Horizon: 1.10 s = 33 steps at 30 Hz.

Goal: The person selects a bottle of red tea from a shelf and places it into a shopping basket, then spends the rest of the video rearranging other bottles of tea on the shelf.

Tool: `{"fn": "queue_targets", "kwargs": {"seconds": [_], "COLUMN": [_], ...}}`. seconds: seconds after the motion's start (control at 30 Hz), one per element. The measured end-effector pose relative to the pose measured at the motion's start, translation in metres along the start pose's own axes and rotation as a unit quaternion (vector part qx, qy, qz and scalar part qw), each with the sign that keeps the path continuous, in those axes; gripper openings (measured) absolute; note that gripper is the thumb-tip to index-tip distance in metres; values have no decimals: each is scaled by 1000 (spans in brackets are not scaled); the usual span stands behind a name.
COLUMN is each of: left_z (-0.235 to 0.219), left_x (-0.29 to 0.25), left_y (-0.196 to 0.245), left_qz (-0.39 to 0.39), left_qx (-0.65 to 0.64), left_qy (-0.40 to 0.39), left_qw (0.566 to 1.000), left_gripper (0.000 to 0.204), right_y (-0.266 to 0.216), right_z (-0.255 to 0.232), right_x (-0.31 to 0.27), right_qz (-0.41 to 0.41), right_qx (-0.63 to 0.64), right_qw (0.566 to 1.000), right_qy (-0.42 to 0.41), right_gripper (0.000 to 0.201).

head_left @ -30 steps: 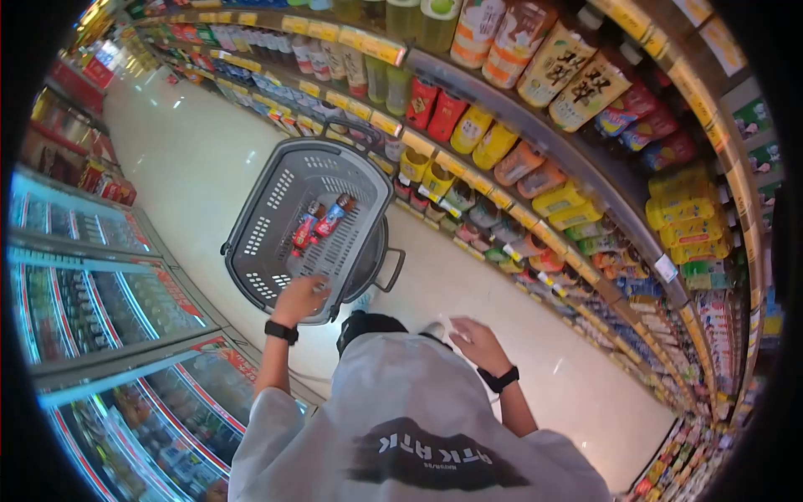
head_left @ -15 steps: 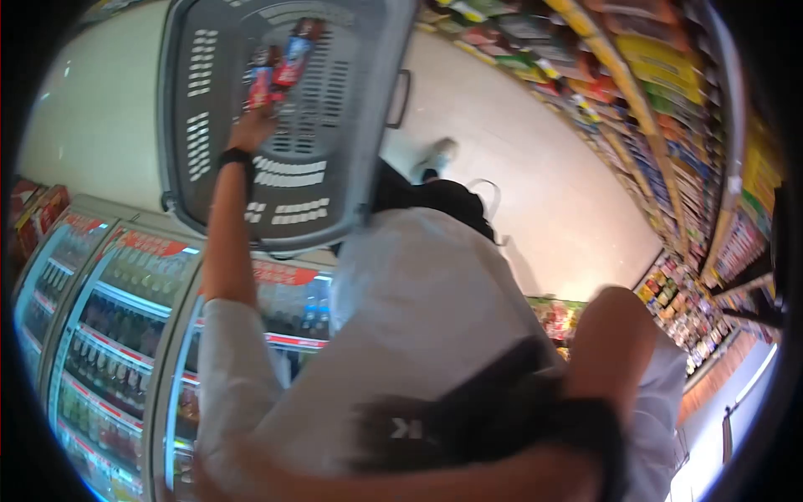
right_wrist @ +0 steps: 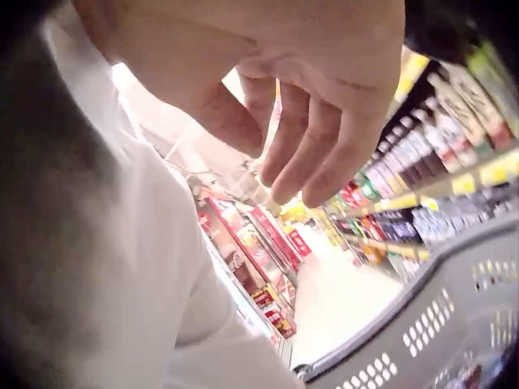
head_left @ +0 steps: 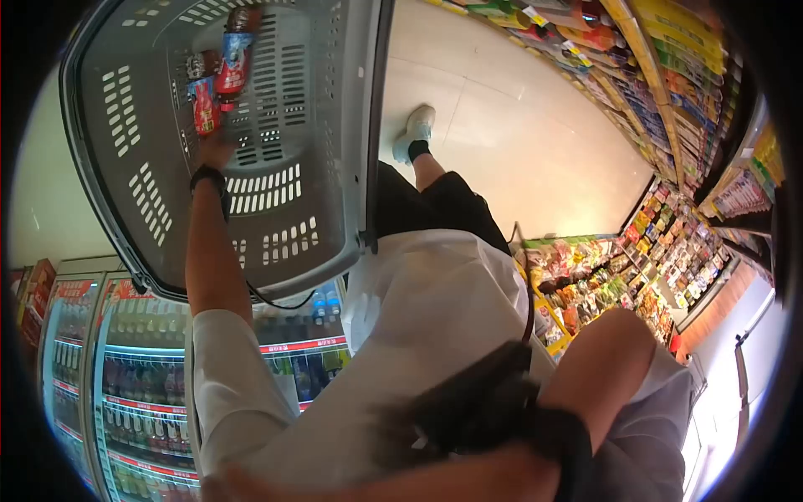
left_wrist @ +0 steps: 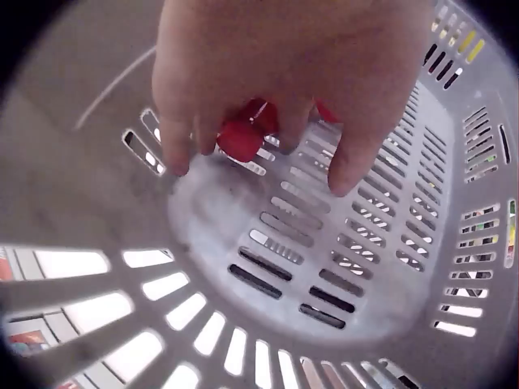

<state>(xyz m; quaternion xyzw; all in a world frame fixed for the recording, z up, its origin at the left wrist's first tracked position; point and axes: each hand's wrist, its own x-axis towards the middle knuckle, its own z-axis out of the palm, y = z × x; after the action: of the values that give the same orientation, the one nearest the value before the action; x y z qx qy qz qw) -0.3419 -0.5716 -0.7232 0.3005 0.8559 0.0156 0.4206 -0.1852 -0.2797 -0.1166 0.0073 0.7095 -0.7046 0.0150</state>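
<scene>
Inside the grey shopping basket (head_left: 339, 180) lie two drink bottles with dark contents and red caps. One bottle (head_left: 235, 63) has a blue and red label; the other bottle (head_left: 203, 105) lies beside it, its label mostly red. My left hand (head_left: 216, 151) reaches down into the basket at the cap ends. In the left wrist view, the fingers of that hand (left_wrist: 284, 81) hang extended and spread around a red cap (left_wrist: 242, 139), and the hand hides the rest of the bottles. My right hand (right_wrist: 316, 105) is held before the chest, fingers loosely bent, holding nothing.
Glass-door drink coolers (head_left: 142, 376) line the left side. Shelves of packaged goods (head_left: 669, 109) run along the right, with more snack racks (head_left: 636, 259) behind. A shoe (head_left: 418, 124) stands on the pale floor (head_left: 502, 142) beside the basket.
My left hand has gone from above the basket's edge down to the bottles. The right arm has swung up across the chest. The view has turned, and the basket appears larger and closer.
</scene>
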Motion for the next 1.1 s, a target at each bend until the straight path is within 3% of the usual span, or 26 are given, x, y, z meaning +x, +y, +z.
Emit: {"fn": "queue_targets", "kwargs": {"seconds": [0.07, 0.13, 0.2, 0.3, 0.43, 0.57, 0.63, 0.7, 0.77, 0.8, 0.9, 0.93, 1.03, 1.1], "left_z": [22, -10, -35, -62, -163, -247, -258, -283, -285, -287, -279, -276, -264, -259], "left_x": [7, -17, -29, -68, -147, -242, -299, -372, -420, -439, -461, -462, -452, -446], "left_y": [3, 46, 75, 108, 176, 227, 243, 279, 298, 310, 340, 353, 404, 440], "left_qz": [72, 56, -31, -95, -58, -61, 20, -11, 3, 12, 122, 160, 232, 230], "left_qx": [-29, -48, 31, -76, -190, -341, -400, -461, -508, -548, -673, -696, -690, -643], "left_qy": [70, 25, -42, 76, 175, 201, 229, 170, 188, 191, 171, 136, 101, 96], "left_qw": [995, 997, 998, 990, 964, 916, 887, 871, 840, 814, 709, 687, 678, 724], "left_gripper": [74, 61, 43, 39, 31, 23, 15, 8, 8, 10, 10, 10, 10, 7], "right_y": [34, 83, 136, 176, 217, 213, 206, 197, 176, 169, 141, 133, 105, 102], "right_z": [2, 2, 8, 25, 41, 39, 30, 17, -4, -16, -44, -54, -94, -116], "right_x": [-19, -43, -62, -80, -88, -85, -96, -111, -133, -145, -189, -204, -255, -297], "right_qz": [65, 145, 180, 168, 228, 227, 199, 184, 162, 214, 235, 185, 150, 134], "right_qx": [-13, -65, -110, -151, -216, -207, -183, -120, -53, 43, 236, 303, 381, 415], "right_qw": [998, 987, 977, 972, 949, 951, 962, 975, 985, 975, 942, 935, 911, 889], "right_qy": [19, 14, 40, 72, 18, 23, 48, 33, 7, -34, -25, -19, 55, 138], "right_gripper": [23, 37, 36, 37, 37, 50, 57, 76, 88, 105, 107, 99, 89, 73]}}
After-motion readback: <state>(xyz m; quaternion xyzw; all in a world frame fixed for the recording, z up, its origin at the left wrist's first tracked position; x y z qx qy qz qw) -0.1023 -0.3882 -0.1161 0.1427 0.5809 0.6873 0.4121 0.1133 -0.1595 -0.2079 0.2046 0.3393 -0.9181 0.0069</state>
